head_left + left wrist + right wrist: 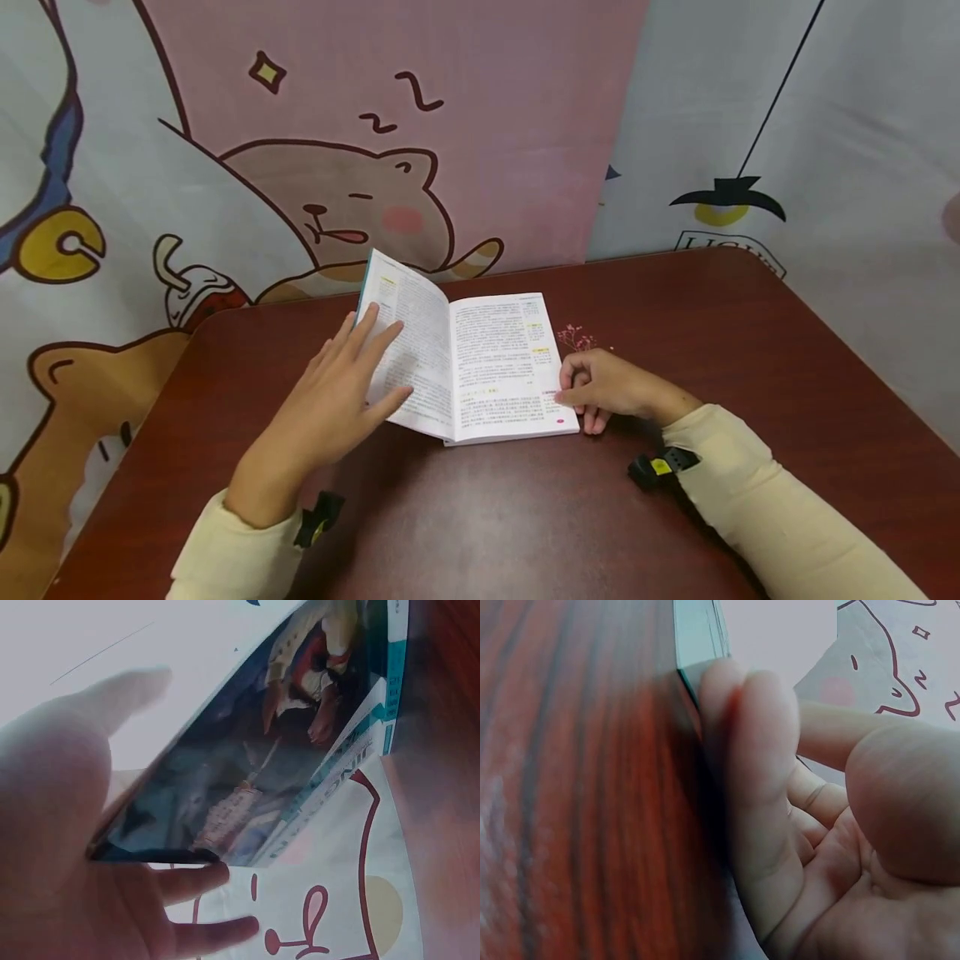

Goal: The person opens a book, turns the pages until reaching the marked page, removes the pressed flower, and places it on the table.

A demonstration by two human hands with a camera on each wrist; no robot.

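Observation:
An open book (498, 367) lies on the table, its right side flat and its left side tilted up. Against that raised left side my left hand (337, 392) rests with straight, spread fingers, thumb and foremost fingers in front of the page. Part of the cover, with a dark picture (225, 772), shows beside this hand (90, 817) in the left wrist view. At the book's right edge, near its lower corner, my right hand (607, 387) pinches with curled fingers and thumb. The right wrist view shows that hand's fingertips (754, 712) at the book's edge (699, 637).
Small pink dried flowers (576, 337) lie on the dark red-brown table (495, 517), just right of the book. Behind the table hangs a cloth (525, 125) with cartoon animals. Each wrist carries a small black device (663, 467).

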